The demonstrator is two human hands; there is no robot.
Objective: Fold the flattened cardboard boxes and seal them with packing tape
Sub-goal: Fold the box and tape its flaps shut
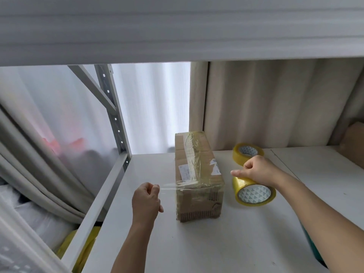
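While the left hand (146,200) reaches in from the near left with its forearm angled up toward the box, its fingers (155,189) are curled and pinch the free end of a clear tape strip (167,186) that runs right to the near top edge of the box. One cardboard box (198,174) lies lengthwise on the white counter (216,243), its long side running from near to far, already wrapped with shiny tape along its top and over its near end. The right hand (260,170) comes in from the near right, arm stretched across the counter, knuckles up; its fingers are curled round the top of a yellow tape roll (254,192) that stands on its edge just right of the box, thumb pointing left toward the box. Two tape rolls show in all: the held one, and a second roll (247,152) farther back, just behind the right hand. Beige curtains (275,103) hang behind the counter.
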